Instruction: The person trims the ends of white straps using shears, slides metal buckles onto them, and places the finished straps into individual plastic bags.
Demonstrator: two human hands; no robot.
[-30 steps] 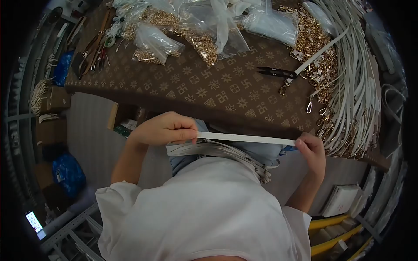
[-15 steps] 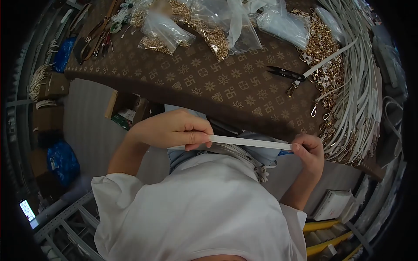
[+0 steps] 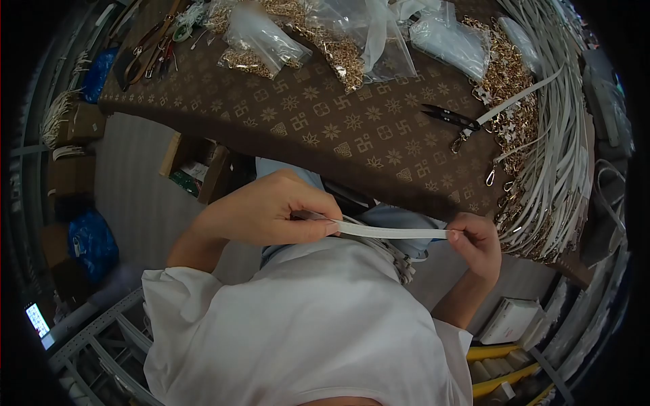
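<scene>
White strap (image 3: 396,233), toward four o'clock from the view's centre: we pinch it in our left grip (image 3: 281,210); at its one o'clock, black thread snips (image 3: 450,117) lie on the brown surface (image 3: 298,122); our right grip (image 3: 478,246) pinches it too; pale straps (image 3: 558,162) lie at two o'clock.

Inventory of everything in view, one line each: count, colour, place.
cloth-covered table: 1, brown patterned, upper centre
white strap: 1, white, held near image centre
strap bundle: many, pale grey, table's right side
black snips: 1, black, left of bundle
metal fittings: uncountable, gold, table's far side and right
plastic bags: several, clear, far side
blue bags: 2, blue, left
open box: 1, brown, below table edge
lit screen: 1, whitish, lower left
yellow bars: at least 2, yellow, lower right
shirt: 1, white, bottom centre
left hand: 1, bare, strap's left end
right hand: 1, bare, strap's right end
</scene>
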